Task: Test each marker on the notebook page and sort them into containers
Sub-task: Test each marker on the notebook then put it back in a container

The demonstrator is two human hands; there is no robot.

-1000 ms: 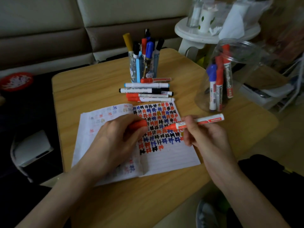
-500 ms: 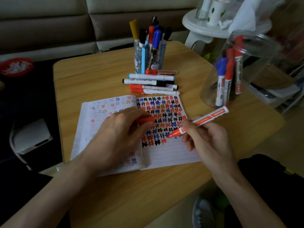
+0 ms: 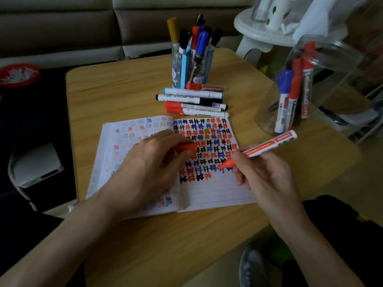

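On the wooden table (image 3: 124,90), the right hand (image 3: 267,177) is pinching a red marker (image 3: 267,147) at the half-filled notebook page (image 3: 217,191), left hand (image 3: 149,162) gripping its cap (image 3: 185,147), loose markers (image 3: 192,99) lying, likely untested, at twelve o'clock

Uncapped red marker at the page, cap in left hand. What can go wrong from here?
1. The red marker tip sits among existing blue marks on the notebook page. A new stroke may overlap them and be hard to judge.
2. Its rear end is near the clear jar, so a swing of the right hand might bump it.
3. The left hand, holding the red cap, lies over the marks and may smear ink.
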